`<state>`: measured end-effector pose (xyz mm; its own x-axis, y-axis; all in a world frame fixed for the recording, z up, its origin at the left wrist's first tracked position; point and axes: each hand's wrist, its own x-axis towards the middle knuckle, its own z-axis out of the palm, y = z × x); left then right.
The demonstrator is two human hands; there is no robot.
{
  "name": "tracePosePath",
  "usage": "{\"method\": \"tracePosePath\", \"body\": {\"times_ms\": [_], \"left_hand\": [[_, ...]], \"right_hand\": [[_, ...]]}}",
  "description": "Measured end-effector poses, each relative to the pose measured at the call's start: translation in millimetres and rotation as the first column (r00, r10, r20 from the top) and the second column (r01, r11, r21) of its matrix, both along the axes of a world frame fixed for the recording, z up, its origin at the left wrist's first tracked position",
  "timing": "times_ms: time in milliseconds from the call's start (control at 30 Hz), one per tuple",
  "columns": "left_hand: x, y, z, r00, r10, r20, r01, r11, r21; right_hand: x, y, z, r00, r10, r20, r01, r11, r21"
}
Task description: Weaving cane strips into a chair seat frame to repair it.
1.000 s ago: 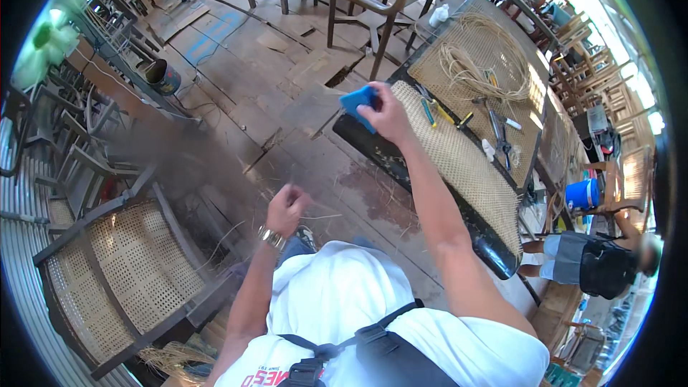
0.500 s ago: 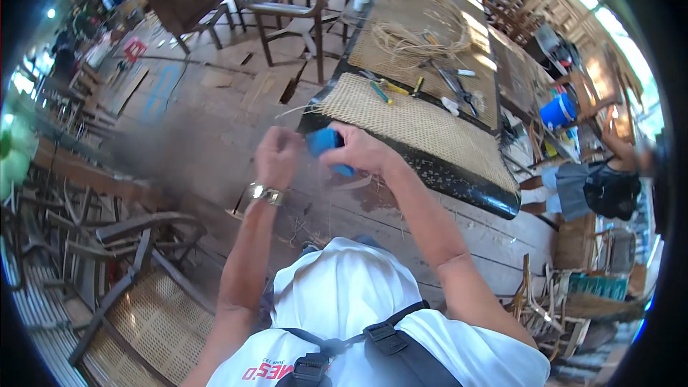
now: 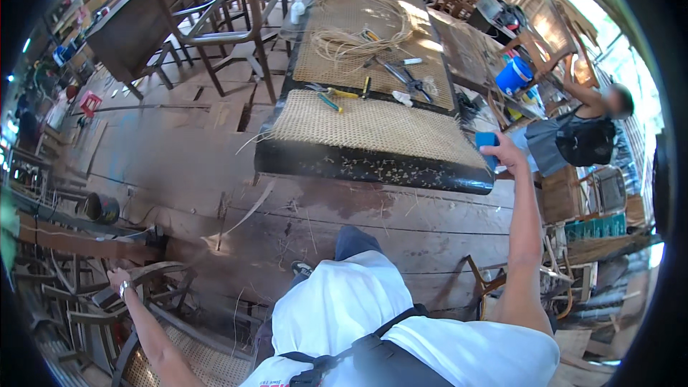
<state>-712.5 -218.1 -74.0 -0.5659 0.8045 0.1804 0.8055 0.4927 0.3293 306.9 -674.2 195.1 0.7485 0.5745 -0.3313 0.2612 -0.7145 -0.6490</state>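
A person in a white shirt is standing over a wooden plank floor [image 3: 179, 165] in a cane workshop, both arms spread wide. The right hand [image 3: 505, 154] is raised at the right end of a long dark surface [image 3: 365, 166], its grip closed around a small blue block [image 3: 486, 145] that is showing just above the fingers, level with the surface's near corner. The left hand [image 3: 118, 281] is reaching down and out to the lower left, resting on the curved wooden arm of a chair [image 3: 154, 276]; whether its grip is closed on the wood cannot be told. A watch [image 3: 126, 288] is sitting on that wrist.

A woven cane panel [image 3: 369, 123] is lying across the near part of the surface, with loose coils of cane [image 3: 358, 36] and scattered hand tools [image 3: 373, 82] beyond it. A blue bucket [image 3: 514, 75] is standing to the right, near another person [image 3: 580, 136] who is working by the stacked chair frames. A dark tin [image 3: 100, 208] is sitting on the floor at left.
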Motion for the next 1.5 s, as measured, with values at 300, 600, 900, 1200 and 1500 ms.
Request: {"method": "tracePosePath", "body": {"times_ms": [300, 600, 900, 1200, 1500], "left_hand": [[221.7, -137.1, -107.0, 0.671, -0.547, 0.5, 0.604, 0.795, 0.058], [291.0, -283.5, -74.3, 0.464, -0.14, 0.874, 0.241, 0.97, 0.028], [359.2, -305.4, 65.4, 0.786, -0.084, 0.612, 0.171, 0.982, -0.085], [582.1, -198.7, 196.4, 0.317, -0.412, 0.854, 0.44, 0.862, 0.252], [560.3, -93.9, 179.2, 0.579, -0.68, 0.45, 0.638, 0.721, 0.27]], "right_hand": [[23.7, 154.7, -137.2, 0.962, -0.012, -0.275, 0.121, 0.915, 0.386], [29.9, 352.6, -196.3, 0.767, 0.309, 0.562, -0.314, 0.945, -0.09], [8.1, 414.4, -167.5, 0.794, 0.34, 0.504, -0.501, 0.835, 0.226], [-248.1, 282.4, -109.2, -0.072, 0.744, -0.664, -0.452, 0.569, 0.687], [-184.8, 255.8, -107.2, 0.431, 0.609, -0.666, -0.388, 0.791, 0.473]]}}
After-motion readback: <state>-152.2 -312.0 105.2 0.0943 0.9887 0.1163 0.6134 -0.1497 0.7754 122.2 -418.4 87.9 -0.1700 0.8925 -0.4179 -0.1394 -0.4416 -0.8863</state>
